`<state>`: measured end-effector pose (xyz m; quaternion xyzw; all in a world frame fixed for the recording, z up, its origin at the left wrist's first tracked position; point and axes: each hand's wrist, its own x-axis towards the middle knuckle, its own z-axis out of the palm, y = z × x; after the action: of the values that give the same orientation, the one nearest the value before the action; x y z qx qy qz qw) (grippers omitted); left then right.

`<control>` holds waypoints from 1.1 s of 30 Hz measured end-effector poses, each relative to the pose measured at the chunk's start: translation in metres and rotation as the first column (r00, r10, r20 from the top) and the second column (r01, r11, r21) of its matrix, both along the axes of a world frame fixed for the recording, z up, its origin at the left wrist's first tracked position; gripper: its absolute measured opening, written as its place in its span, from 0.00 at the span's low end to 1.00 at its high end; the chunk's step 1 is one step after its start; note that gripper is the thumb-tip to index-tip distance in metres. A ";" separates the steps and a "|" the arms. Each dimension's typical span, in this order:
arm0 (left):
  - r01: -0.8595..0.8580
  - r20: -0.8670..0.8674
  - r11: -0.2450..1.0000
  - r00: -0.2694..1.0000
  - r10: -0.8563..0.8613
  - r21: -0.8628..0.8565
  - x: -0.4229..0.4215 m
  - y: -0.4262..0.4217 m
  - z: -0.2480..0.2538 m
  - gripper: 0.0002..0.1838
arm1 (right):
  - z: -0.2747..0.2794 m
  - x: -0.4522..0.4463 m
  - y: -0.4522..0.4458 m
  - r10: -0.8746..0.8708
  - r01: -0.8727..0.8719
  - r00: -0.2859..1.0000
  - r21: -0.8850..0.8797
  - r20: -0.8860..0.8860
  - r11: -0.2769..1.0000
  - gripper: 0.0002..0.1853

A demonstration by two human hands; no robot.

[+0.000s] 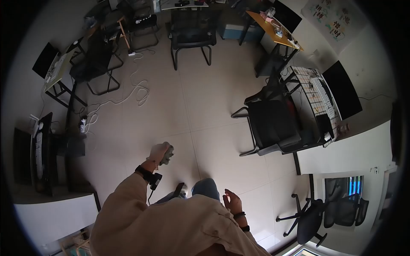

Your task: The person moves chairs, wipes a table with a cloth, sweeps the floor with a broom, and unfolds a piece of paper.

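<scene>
My left hand (159, 152) is stretched out over the tiled floor, its fingers wrapped round a crumpled grey-green cloth (167, 154). A black device with a cable (154, 181) is strapped at that wrist. On the right, my right hand (232, 201) hangs beside my jeans-covered leg (206, 187), fingers curved and apart with nothing between them. Dark bands circle the right wrist.
A black chair (273, 123) stands at the right by a desk with a checked cloth (308, 85). White cables (139, 93) lie on the floor at the left. Another black chair (192, 32) is ahead, and an office chair (309, 219) is at the lower right.
</scene>
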<state>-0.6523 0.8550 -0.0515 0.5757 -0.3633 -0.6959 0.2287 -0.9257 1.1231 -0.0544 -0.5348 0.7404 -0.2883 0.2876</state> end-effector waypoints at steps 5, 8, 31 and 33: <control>0.064 -0.055 0.987 0.996 -0.073 -0.146 -0.112 -0.121 -0.011 0.20 | -0.007 -0.089 -0.094 -0.112 0.128 0.984 0.116 -0.137 0.985 0.13; -0.007 -0.125 0.998 0.992 -0.001 -0.063 -0.148 -0.202 -0.036 0.21 | -0.021 -0.157 -0.196 0.014 -0.010 0.982 0.025 -0.187 1.000 0.13; 0.467 -0.130 0.879 0.870 -0.476 -0.097 -0.549 -0.845 0.001 0.18 | 0.035 -0.456 -0.862 -0.364 0.313 0.914 -0.259 -0.181 0.914 0.14; 0.486 -0.104 0.836 0.846 -0.523 -0.255 -0.614 -0.888 -0.029 0.17 | 0.041 -0.490 -0.871 -0.529 0.494 0.829 -0.203 -0.184 0.845 0.13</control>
<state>-1.2667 -0.0327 -0.0804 0.3690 -0.5560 -0.7336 0.1286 -1.4158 0.2516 -0.0134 -0.3662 0.8618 -0.3439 0.0707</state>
